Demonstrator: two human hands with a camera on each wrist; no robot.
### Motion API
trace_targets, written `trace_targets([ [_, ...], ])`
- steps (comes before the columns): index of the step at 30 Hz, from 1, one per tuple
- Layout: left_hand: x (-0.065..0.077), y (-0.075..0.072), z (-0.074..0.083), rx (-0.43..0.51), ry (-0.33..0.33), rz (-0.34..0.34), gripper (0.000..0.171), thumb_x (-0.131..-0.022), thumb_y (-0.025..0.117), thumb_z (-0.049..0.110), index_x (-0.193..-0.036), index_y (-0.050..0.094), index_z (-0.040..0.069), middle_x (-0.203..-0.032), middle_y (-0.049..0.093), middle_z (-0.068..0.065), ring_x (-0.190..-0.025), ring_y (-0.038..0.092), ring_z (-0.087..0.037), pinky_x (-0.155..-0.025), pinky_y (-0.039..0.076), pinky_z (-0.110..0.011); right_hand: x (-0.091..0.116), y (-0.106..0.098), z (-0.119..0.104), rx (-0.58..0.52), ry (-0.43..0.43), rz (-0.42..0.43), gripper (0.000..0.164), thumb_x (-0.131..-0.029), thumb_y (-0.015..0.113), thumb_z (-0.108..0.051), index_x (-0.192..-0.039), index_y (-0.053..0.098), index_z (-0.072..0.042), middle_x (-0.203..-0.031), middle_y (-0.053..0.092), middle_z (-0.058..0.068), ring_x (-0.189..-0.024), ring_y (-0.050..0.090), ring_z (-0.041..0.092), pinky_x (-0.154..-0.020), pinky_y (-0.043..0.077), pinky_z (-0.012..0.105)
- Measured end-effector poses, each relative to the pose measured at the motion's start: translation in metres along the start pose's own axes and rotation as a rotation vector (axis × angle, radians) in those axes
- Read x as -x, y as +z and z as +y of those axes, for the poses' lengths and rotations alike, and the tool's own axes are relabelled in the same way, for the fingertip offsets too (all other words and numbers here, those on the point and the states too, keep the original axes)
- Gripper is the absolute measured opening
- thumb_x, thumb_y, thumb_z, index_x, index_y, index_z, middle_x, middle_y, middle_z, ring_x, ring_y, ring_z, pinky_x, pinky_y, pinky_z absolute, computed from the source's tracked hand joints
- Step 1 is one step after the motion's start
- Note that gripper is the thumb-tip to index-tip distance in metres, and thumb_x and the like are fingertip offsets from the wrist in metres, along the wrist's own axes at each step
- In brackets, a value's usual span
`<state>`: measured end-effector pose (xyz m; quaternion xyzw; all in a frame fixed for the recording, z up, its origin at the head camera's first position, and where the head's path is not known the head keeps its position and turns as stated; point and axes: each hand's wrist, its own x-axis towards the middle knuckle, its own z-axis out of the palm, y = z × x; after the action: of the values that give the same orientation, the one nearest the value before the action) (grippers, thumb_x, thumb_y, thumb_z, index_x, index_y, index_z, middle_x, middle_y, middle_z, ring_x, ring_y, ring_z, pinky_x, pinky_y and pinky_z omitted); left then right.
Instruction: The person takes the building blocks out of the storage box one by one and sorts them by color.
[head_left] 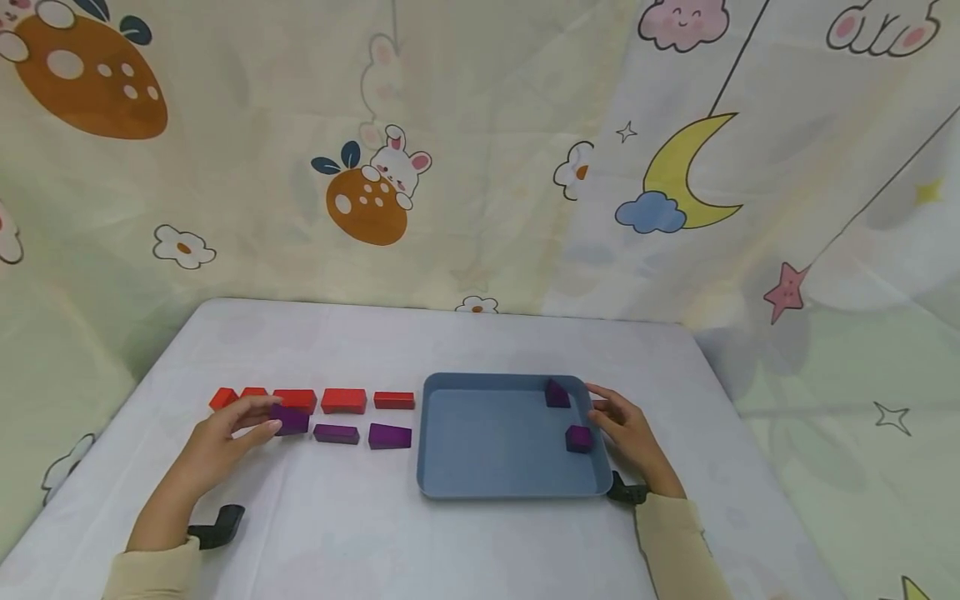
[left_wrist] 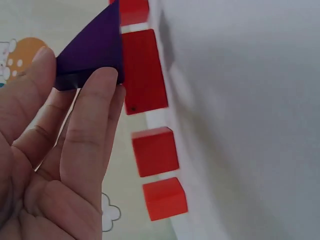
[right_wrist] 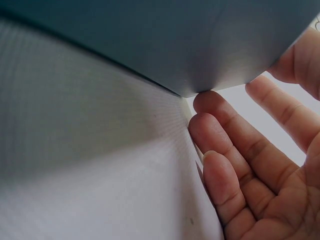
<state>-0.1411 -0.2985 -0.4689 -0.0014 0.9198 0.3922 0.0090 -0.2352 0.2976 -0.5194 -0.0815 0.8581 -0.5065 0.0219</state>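
My left hand (head_left: 217, 437) pinches a purple wedge-shaped block (head_left: 290, 420) between thumb and fingertips. In the left wrist view, a sloping face of this purple block (left_wrist: 97, 42) shows above the fingers, in front of the red blocks (left_wrist: 145, 72). My right hand (head_left: 633, 433) is at the right side of a blue-grey tray (head_left: 495, 437), its extended fingers touching the outer wall. The right wrist view shows fingertips (right_wrist: 207, 102) against the tray's side (right_wrist: 200, 50). Inside the tray, one purple block (head_left: 557, 393) lies near the far right corner and another (head_left: 578, 439) by the right wall.
Several red blocks (head_left: 344, 401) form a row left of the tray. Nearer me, two purple blocks, a narrow one (head_left: 336, 434) and a wider one (head_left: 390, 436), lie on the white table (head_left: 322, 533). A patterned cloth (head_left: 480, 167) hangs behind the table.
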Motion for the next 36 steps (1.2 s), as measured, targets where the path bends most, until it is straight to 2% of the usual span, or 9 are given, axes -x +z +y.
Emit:
trace_targets([
  [3,-0.002,0.0,-0.006,-0.017,-0.04,-0.025,0.052,-0.107,0.071,0.023,-0.148,0.055,-0.005,-0.139,0.064,-0.034,-0.131,0.059,-0.057,-0.102,0.052,-0.071,0.001,0.0,-0.001,-0.006,0.004,0.003,0.048,-0.107,0.068,-0.011,-0.153,0.057,0.002,-0.128,0.071,0.029,-0.106,0.069,0.016,-0.09,0.054,0.022],
  [9,-0.005,0.001,-0.015,-0.032,-0.094,-0.067,0.055,-0.108,0.069,0.025,-0.151,0.052,-0.005,-0.141,0.062,-0.034,-0.132,0.058,-0.058,-0.103,0.051,-0.072,0.001,-0.001,-0.003,-0.009,0.015,-0.001,0.05,-0.107,0.069,-0.011,-0.154,0.056,0.002,-0.129,0.071,0.028,-0.111,0.07,0.025,-0.09,0.054,0.021],
  [13,-0.003,0.0,-0.014,-0.05,-0.105,-0.082,0.057,-0.108,0.07,0.025,-0.152,0.051,-0.005,-0.142,0.062,-0.034,-0.133,0.058,-0.058,-0.104,0.049,-0.074,0.0,-0.001,-0.004,-0.017,0.017,0.001,0.049,-0.107,0.068,-0.011,-0.153,0.056,0.002,-0.128,0.071,0.029,-0.111,0.07,0.027,-0.09,0.053,0.02],
  [16,-0.003,-0.004,-0.006,-0.11,-0.137,-0.08,0.061,-0.105,0.073,0.027,-0.151,0.051,-0.007,-0.142,0.061,-0.036,-0.132,0.056,-0.059,-0.101,0.047,-0.078,-0.002,-0.001,-0.003,-0.022,0.015,0.002,0.049,-0.108,0.068,-0.011,-0.153,0.057,0.002,-0.128,0.071,0.029,-0.111,0.07,0.028,-0.09,0.053,0.02],
  [20,-0.001,-0.006,0.019,-0.243,-0.138,-0.034,0.063,-0.102,0.077,0.025,-0.149,0.052,-0.009,-0.141,0.06,-0.038,-0.131,0.054,-0.061,-0.096,0.049,-0.079,-0.004,-0.001,-0.002,-0.024,0.009,-0.001,0.048,-0.108,0.068,-0.012,-0.153,0.057,0.001,-0.129,0.071,0.029,-0.111,0.07,0.026,-0.09,0.053,0.021],
  [23,0.0,0.001,0.047,-0.273,-0.065,0.012,0.057,-0.1,0.078,0.02,-0.147,0.058,-0.006,-0.137,0.065,-0.036,-0.126,0.058,-0.059,-0.094,0.054,-0.075,-0.004,-0.001,-0.001,-0.027,0.003,-0.003,0.048,-0.108,0.068,-0.011,-0.153,0.057,0.001,-0.129,0.071,0.029,-0.11,0.07,0.023,-0.09,0.053,0.021],
  [26,-0.002,0.016,0.076,-0.211,0.015,0.015,0.052,-0.1,0.08,0.019,-0.144,0.064,-0.003,-0.133,0.07,-0.03,-0.121,0.066,-0.053,-0.092,0.06,-0.065,-0.004,-0.001,0.0,-0.031,-0.008,0.0,0.048,-0.108,0.067,-0.01,-0.152,0.057,0.002,-0.127,0.071,0.03,-0.108,0.07,0.021,-0.089,0.053,0.021],
  [31,-0.012,0.047,0.121,-0.043,0.102,-0.066,0.044,-0.099,0.081,0.018,-0.14,0.071,0.005,-0.132,0.074,-0.019,-0.115,0.074,-0.043,-0.089,0.065,-0.052,-0.004,0.0,0.003,-0.024,-0.026,0.001,0.047,-0.107,0.067,-0.008,-0.151,0.057,0.004,-0.125,0.072,0.031,-0.103,0.07,0.016,-0.088,0.053,0.02],
  [36,-0.029,0.08,0.155,0.064,0.288,-0.142,0.036,-0.099,0.081,0.014,-0.134,0.076,0.008,-0.128,0.078,-0.011,-0.113,0.076,-0.034,-0.092,0.065,-0.048,-0.003,0.001,0.005,-0.027,-0.035,-0.003,0.046,-0.108,0.067,-0.008,-0.151,0.057,0.004,-0.124,0.072,0.031,-0.101,0.07,0.013,-0.086,0.053,0.02],
])
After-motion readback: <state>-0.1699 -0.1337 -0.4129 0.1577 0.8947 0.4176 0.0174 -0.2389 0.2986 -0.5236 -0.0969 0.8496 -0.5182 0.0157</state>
